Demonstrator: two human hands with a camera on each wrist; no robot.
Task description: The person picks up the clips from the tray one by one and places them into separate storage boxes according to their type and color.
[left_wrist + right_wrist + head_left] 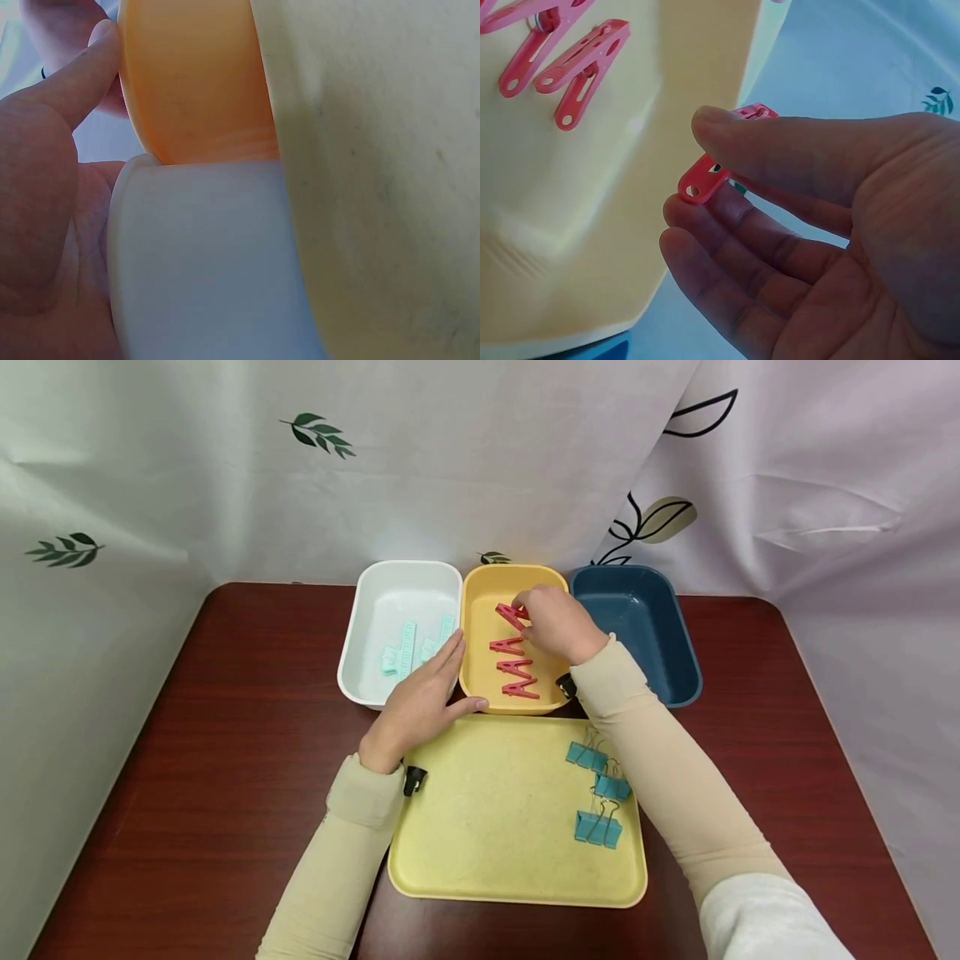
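My right hand (557, 620) is over the yellow bin (480, 693), pinching a red plastic clothespin (705, 178) between thumb and fingers. Three more red clothespins (514, 668) lie in a column inside that bin. With fingers extended, my left hand (422, 703) rests at the adjoining rims of the white bin (360, 635) and the yellow bin; its thumb touches the yellow rim in the left wrist view. Mint-green clips (407, 647) lie in the white bin, partly hidden by the left hand.
A dark blue bin (678, 652) stands to the right of the yellow one. In front of the bins lies a pale yellow tray (487, 810), with three teal binder clips (598, 828) along its right side, near my right forearm. A patterned curtain (420, 468) hangs behind the brown table (225, 735).
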